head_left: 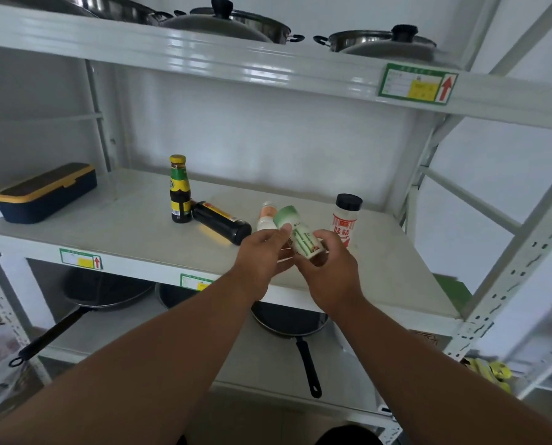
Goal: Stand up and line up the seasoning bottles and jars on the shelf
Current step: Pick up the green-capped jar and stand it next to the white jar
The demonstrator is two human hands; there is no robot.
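- Green-capped white plastic jar is held tilted above the white metal shelf, both grips curled round it: left hand, right hand.
- Dark glass bottle at 9 o'clock lies toppled; lining up is judged unfinished.

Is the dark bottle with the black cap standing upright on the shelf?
No, the dark bottle lies on its side on the shelf.
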